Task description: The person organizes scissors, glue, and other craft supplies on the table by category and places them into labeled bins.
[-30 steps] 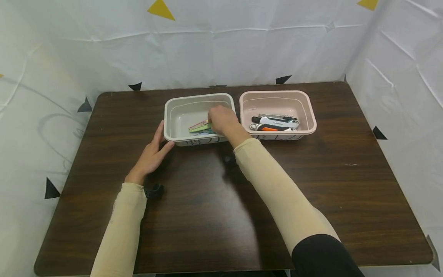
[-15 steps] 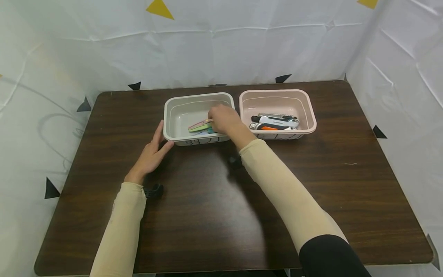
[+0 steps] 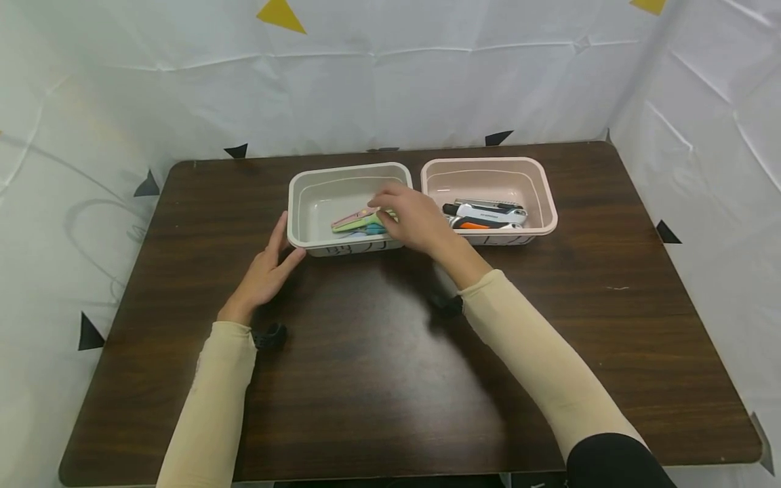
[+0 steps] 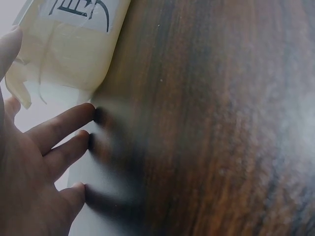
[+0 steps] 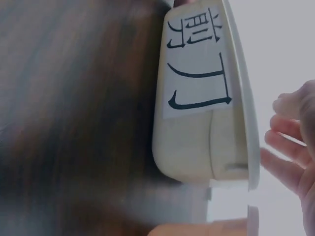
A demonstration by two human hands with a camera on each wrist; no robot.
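My left hand (image 3: 261,276) rests at the left end of a grey bin (image 3: 329,186), thumb against its front corner and fingers along its side. Inside lie a pink pair of scissors (image 3: 352,218), a light green pair (image 3: 360,224) and something blue (image 3: 373,230) partly hidden beneath. Over the bin's right part hovers my right hand (image 3: 419,218), fingers loosely bent, with nothing visible between them. In the right wrist view its fingers (image 5: 283,164) are apart from one another near the rim. The bin's front label (image 5: 197,64) carries large black characters.
To the right stands a pink bin (image 3: 488,177) with several utility knives, among them a white-handled one (image 3: 497,215) and one with orange (image 3: 476,226). Both bins sit near the back of a dark wooden table (image 3: 366,379). White sheeting (image 3: 427,102) surrounds it.
My right hand has risen from the scissors and drawn back to the right, its fingers loosening and more of the scissors showing. The left hand has stayed at the bin.
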